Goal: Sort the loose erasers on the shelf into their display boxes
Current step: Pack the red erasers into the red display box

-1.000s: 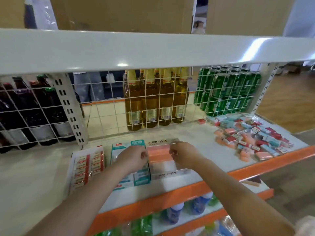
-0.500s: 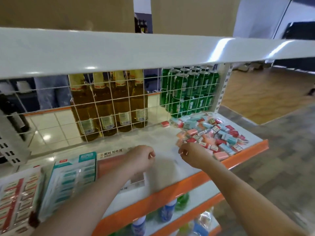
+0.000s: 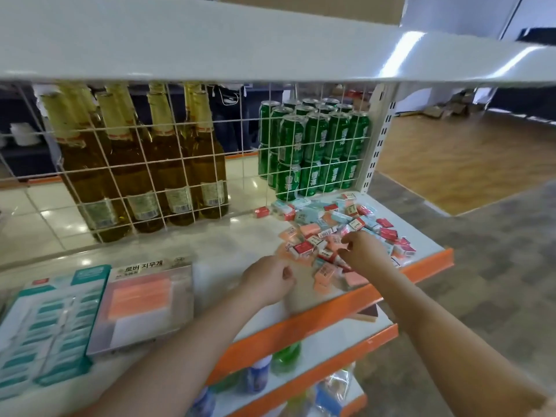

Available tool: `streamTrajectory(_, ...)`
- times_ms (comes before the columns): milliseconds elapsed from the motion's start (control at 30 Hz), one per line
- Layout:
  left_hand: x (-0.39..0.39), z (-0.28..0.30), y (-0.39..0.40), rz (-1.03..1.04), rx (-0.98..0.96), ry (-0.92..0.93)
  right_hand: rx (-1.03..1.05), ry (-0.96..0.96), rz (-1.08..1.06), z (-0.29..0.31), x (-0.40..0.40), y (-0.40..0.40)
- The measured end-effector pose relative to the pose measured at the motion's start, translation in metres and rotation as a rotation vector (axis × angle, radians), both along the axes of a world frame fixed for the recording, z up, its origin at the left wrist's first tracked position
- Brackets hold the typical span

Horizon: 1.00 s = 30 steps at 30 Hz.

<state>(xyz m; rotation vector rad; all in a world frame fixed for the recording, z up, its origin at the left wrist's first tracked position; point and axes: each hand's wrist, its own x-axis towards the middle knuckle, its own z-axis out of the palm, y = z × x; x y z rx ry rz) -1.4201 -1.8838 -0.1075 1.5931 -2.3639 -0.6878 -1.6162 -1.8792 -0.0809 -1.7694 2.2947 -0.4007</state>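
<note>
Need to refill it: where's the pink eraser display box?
Head view, lower left: the pink eraser display box lies on the shelf, right of the teal box.

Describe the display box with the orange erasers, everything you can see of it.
The orange eraser box is a flat, pale grey-white cardboard tray lying on the shelf, left of the loose pile. Its raised back flap bears printed Korean lettering. Inside, a block of salmon-orange erasers fills the upper left part; the lower part and right side show bare white. It sits slightly skewed, its left edge against the teal eraser box. Neither hand touches it.
</note>
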Motion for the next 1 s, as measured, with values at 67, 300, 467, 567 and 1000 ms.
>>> streamTrajectory(67,-0.014,-0.005,0.000,0.030,0.010,0.024,-0.002,-0.007,-0.004,-0.002,-0.007,-0.004)
streamTrajectory(300,-0.055,-0.016,0.001,0.191,0.103,0.121,-0.034,-0.089,0.031,-0.010,-0.017,-0.014)
streamTrajectory(467,-0.065,-0.021,-0.002,0.269,0.112,0.095,-0.024,-0.077,0.087,-0.013,-0.016,-0.019)
streamTrajectory(567,-0.067,-0.019,-0.004,0.275,0.160,0.148,-0.024,-0.065,0.072,-0.018,-0.016,-0.023)
streamTrajectory(1000,-0.050,-0.016,-0.004,0.375,0.060,0.460,-0.267,-0.230,-0.006,-0.022,-0.024,-0.030)
